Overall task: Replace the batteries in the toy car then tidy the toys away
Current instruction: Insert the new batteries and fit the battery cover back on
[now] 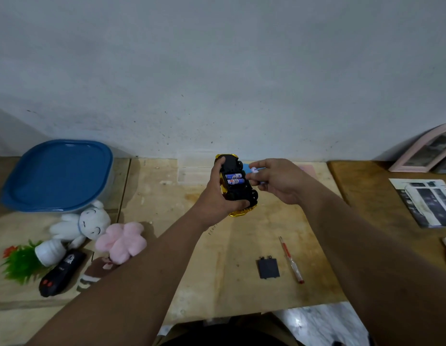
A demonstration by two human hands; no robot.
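Note:
My left hand grips a gold toy car turned upside down above the wooden table, black underside up. Two blue-and-white batteries lie side by side in its open compartment. My right hand hovers just right of the car and pinches another battery between its fingertips. The black battery cover lies flat on the table nearer to me. A red-handled screwdriver lies beside it on the right.
At the back left stands a clear box with a blue lid. In front of it lie a white plush, a pink plush, a potted fake plant and a black remote. A magazine and a pink frame sit right.

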